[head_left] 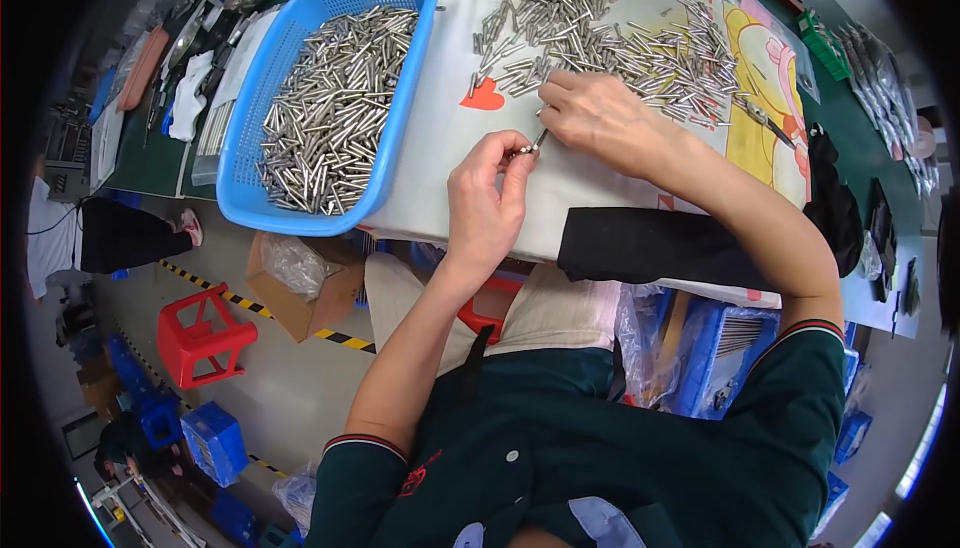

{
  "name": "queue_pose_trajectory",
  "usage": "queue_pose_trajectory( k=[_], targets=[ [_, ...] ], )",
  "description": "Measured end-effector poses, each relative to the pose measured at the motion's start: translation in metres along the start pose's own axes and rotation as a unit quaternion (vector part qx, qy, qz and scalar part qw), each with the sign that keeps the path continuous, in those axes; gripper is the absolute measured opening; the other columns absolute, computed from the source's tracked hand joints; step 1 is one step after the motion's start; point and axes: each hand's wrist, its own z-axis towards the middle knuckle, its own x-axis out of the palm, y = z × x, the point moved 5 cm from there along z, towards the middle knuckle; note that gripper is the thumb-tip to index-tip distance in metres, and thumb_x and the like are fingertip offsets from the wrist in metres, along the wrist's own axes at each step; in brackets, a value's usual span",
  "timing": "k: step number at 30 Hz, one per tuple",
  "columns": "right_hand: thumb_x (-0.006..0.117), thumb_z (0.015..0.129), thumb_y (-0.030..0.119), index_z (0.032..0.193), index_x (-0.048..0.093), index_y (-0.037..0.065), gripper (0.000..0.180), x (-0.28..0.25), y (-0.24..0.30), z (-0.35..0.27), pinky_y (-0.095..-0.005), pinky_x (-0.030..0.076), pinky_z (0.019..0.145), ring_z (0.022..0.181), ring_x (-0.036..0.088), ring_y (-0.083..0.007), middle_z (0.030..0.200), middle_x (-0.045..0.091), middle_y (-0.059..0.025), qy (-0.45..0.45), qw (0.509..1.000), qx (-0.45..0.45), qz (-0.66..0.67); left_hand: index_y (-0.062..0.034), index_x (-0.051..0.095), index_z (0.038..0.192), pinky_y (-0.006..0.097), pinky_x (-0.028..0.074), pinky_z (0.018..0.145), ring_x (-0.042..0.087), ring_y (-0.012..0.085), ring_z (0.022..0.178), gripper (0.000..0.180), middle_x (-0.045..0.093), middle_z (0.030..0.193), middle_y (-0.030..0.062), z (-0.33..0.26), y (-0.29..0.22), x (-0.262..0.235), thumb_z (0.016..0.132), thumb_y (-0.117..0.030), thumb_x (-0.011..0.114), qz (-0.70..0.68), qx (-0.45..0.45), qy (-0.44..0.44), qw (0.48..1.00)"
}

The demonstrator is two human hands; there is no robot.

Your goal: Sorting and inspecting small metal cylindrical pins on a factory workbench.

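Left hand [487, 198] and right hand [590, 113], fingers pinched on one small metal pin [533, 143] (mostly hidden).

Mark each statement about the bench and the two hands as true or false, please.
1. The blue basket holds metal pins. True.
2. The left hand rests inside the basket. False: it is over the white sheet, pinching a small metal pin.
3. The right hand lies beside the loose pin pile. True.
4. The stool on the floor is green. False: it is red.
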Motion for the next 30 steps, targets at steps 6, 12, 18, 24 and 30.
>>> queue_pose_trajectory(
  k=[6,12,18,24,30],
  targets=[
    [0.066,0.067,0.005,0.076,0.065,0.002,0.01,-0.015,-0.002,-0.014,-0.0342,0.047,0.059,0.068,0.057,-0.0233,0.072,0.056,-0.007,-0.216,0.937,0.141,0.235,0.0038,0.055,0.094,0.027,0.049,0.068,0.063,0.0154,0.075,0.007,0.062,0.083,0.0093,0.0,-0.001,0.002,0.089,-0.001,0.053,-0.053,-0.013,0.0,0.999],
    [0.067,0.066,-0.002,0.083,0.069,0.004,0.018,-0.001,0.017,-0.028,-0.0287,0.046,0.052,0.065,0.058,-0.0181,0.073,0.058,-0.0061,-0.297,0.847,0.233,0.373,0.0027,0.055,0.097,0.025,0.048,0.067,0.059,0.0114,0.074,0.008,0.062,0.084,0.0062,0.002,-0.008,0.007,0.092,-0.003,0.051,-0.088,0.005,-0.015,0.996],
    [0.067,0.072,0.001,0.088,0.068,0.004,0.017,0.003,0.019,-0.03,-0.0225,0.041,0.049,0.066,0.053,-0.0109,0.08,0.057,-0.0037,-0.319,0.848,0.212,0.367,0.0017,0.056,0.098,0.025,0.047,0.066,0.058,0.0113,0.072,0.009,0.062,0.082,0.0068,-0.001,-0.004,0.005,0.09,-0.001,0.052,-0.076,0.014,-0.024,0.997],
    [0.067,0.073,0.001,0.088,0.067,0.004,0.015,0.003,0.02,-0.031,-0.0224,0.04,0.05,0.065,0.052,-0.0106,0.081,0.057,-0.0035,-0.32,0.849,0.209,0.365,0.002,0.057,0.097,0.025,0.047,0.065,0.058,0.0115,0.071,0.009,0.062,0.081,0.0081,-0.001,-0.005,0.005,0.089,0.001,0.052,-0.078,0.017,-0.035,0.996],
    [0.068,0.072,0.004,0.079,0.062,0.001,0.009,0.008,0.012,-0.031,-0.0235,0.04,0.048,0.056,0.049,-0.0087,0.07,0.056,-0.0028,-0.235,0.812,0.287,0.451,0.0035,0.057,0.098,0.024,0.05,0.068,0.06,0.0109,0.073,0.01,0.063,0.084,0.0066,0.001,-0.007,0.005,0.09,0.0,0.052,-0.112,-0.036,0.001,0.993]
  ],
)
